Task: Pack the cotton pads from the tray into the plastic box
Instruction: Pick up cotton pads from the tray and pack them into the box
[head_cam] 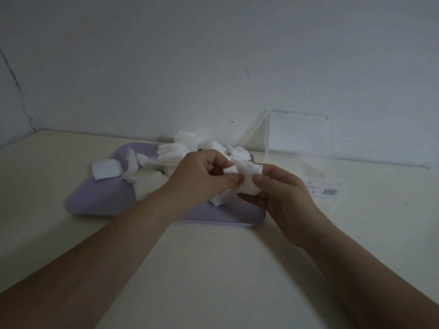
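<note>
Cotton pads (180,148) | heaped on lilac tray (102,200), frame centre | few pinched between fingers of left hand (199,179) and right hand (282,193) | likely featherlight, soft, shedding: grip stack's flat faces | plastic box (299,134), centre-right

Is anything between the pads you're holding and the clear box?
Nothing visible does. The left hand and right hand pinch cotton pads over the tray; the plastic box stands behind on the right, only low loose pads between.

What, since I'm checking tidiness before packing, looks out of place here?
The cotton pads lie in a loose jumble on the purple tray, not stacked; one pad overhangs its left edge. A clear wrapper lies loose on the table.
</note>
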`<state>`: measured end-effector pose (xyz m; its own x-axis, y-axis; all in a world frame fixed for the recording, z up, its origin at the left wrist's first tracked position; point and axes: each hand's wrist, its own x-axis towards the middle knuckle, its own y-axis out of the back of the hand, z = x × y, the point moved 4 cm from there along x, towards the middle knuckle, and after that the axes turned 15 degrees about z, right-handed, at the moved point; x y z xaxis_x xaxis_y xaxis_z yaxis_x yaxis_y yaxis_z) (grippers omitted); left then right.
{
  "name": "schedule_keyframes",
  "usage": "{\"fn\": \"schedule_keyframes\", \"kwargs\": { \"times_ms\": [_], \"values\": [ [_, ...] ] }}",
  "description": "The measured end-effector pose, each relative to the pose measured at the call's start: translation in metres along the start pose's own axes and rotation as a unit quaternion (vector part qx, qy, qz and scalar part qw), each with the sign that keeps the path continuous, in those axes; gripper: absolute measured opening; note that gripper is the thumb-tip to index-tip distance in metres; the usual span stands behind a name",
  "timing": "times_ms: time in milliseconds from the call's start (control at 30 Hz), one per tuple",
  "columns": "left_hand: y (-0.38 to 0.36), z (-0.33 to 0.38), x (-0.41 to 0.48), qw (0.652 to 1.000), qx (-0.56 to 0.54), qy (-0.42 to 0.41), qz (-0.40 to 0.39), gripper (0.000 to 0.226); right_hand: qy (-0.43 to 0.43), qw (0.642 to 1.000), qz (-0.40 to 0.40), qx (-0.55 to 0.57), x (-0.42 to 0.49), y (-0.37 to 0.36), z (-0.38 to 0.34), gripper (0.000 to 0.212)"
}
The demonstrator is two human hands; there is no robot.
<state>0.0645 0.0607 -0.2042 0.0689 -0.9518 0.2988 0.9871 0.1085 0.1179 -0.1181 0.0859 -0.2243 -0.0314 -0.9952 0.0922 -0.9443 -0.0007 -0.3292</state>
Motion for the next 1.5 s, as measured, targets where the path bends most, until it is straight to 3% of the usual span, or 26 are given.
{"fn": "schedule_keyframes", "kwargs": {
  "times_ms": [133,200,267,333,400,567,667,767,1033,1167,1267,1367,1500],
  "values": [
    [0.001,-0.001,0.000,0.999,0.038,-0.012,0.019,0.046,0.041,0.998,0.001,-0.040,-0.002,-0.002,-0.001,0.045],
    [0.001,-0.003,0.000,0.997,0.056,-0.011,-0.043,0.047,0.050,0.997,0.009,-0.053,-0.002,0.000,-0.001,0.037],
    [0.000,-0.005,-0.001,0.992,0.061,-0.017,-0.106,0.035,0.066,0.992,-0.001,-0.110,-0.002,0.002,-0.004,0.029],
    [-0.002,-0.008,-0.002,0.987,0.110,-0.047,-0.104,0.022,0.129,0.960,0.003,-0.249,-0.003,0.004,-0.009,0.028],
    [-0.004,-0.012,-0.002,0.980,0.168,-0.068,-0.082,0.023,0.213,0.901,0.014,-0.377,-0.006,0.003,-0.011,0.039],
    [-0.004,-0.011,0.000,0.968,0.231,-0.088,-0.036,0.024,0.352,0.833,-0.049,-0.423,-0.013,-0.008,-0.008,0.051],
    [-0.002,-0.012,0.002,0.970,0.232,-0.070,-0.029,0.030,0.340,0.810,-0.034,-0.477,-0.008,-0.003,-0.003,0.044],
    [-0.004,-0.014,-0.002,0.973,0.222,-0.035,-0.058,0.035,0.316,0.811,-0.016,-0.492,-0.006,0.002,0.002,0.042],
    [-0.008,-0.014,-0.012,0.980,0.178,0.006,-0.091,0.021,0.306,0.811,-0.044,-0.498,-0.012,-0.006,0.002,0.047],
    [-0.008,-0.012,-0.013,0.979,0.176,0.071,-0.075,0.034,0.293,0.822,-0.016,-0.489,-0.009,-0.002,0.000,0.049],
    [-0.012,-0.015,-0.014,0.980,0.186,0.050,-0.043,0.031,0.283,0.818,-0.012,-0.500,-0.010,-0.003,0.003,0.054],
    [-0.011,-0.017,-0.012,0.980,0.184,0.066,-0.029,0.021,0.261,0.837,0.017,-0.481,-0.010,-0.002,0.003,0.051],
    [-0.007,-0.016,-0.008,0.982,0.136,0.102,-0.079,0.024,0.205,0.871,0.068,-0.441,-0.005,0.005,0.002,0.051]
  ]
}}
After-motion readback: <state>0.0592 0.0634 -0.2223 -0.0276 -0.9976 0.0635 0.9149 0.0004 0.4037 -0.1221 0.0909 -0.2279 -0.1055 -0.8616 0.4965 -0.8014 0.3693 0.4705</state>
